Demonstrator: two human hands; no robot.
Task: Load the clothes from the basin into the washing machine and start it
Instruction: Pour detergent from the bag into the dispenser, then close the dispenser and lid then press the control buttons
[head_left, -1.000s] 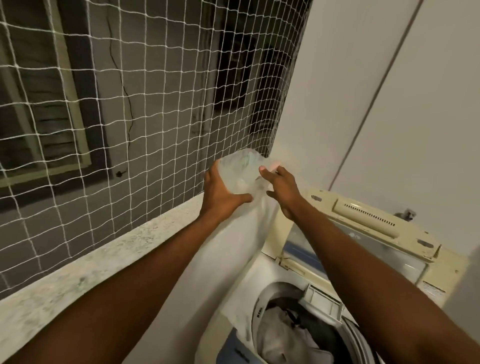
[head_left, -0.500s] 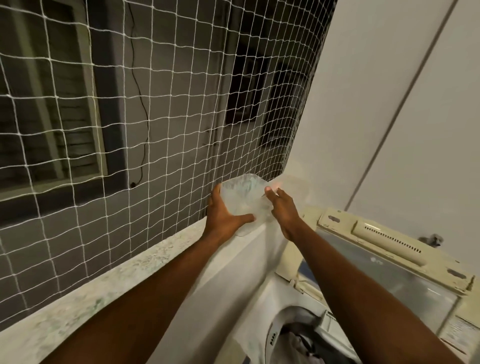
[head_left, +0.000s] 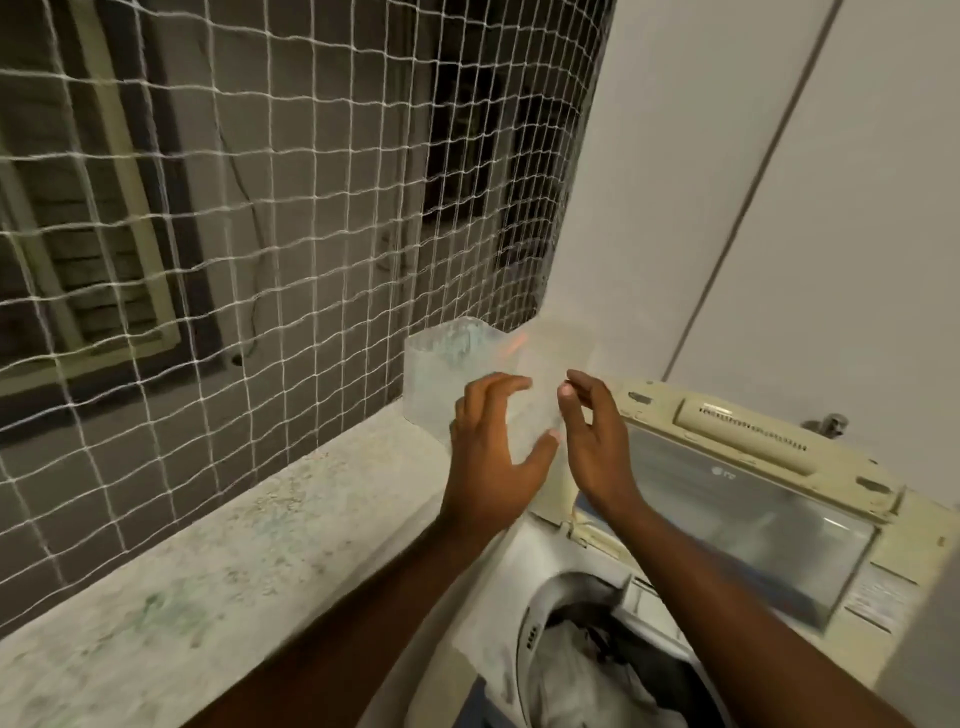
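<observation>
A translucent plastic container stands on the far end of the speckled stone ledge, against the corner. My left hand hovers just in front of it with fingers spread and holds nothing. My right hand is beside it, fingers loosely apart, also empty. Below, the top-loading washing machine has its lid raised against the wall. White and dark clothes lie in its drum. The basin is out of view.
White safety netting rises from the ledge on the left, with a building wall and window behind it. A white wall stands behind the machine. A tap sticks out above the lid.
Both hands held the translucent container above the ledge earlier. It now rests on the ledge in the corner and both hands have let go and drawn back slightly.
</observation>
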